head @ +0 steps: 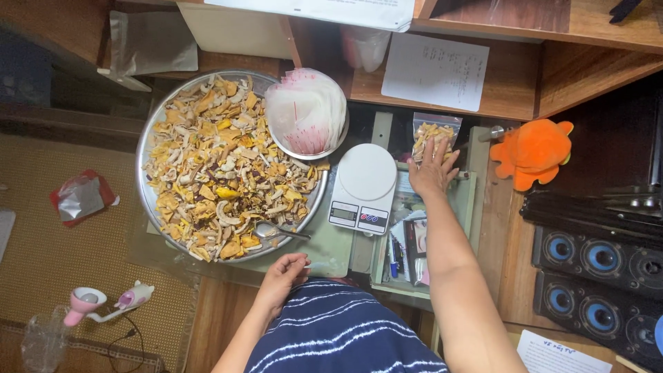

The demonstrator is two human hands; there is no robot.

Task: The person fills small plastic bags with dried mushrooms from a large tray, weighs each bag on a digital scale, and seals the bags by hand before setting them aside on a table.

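scale (pixel 362 185) blocks centre | tray (pixel 148 186) fills left | orange toy (pixel 533 153) right

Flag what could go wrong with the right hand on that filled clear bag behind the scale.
1. The right hand presses the small clear plastic bag of dried yellow slices near the desk's back edge; if unsealed, it might spill.
2. The reaching forearm passes close to the round white kitchen scale and could nudge it.
3. The bowl of empty clear bags rests on the heaped round metal tray and may slide.
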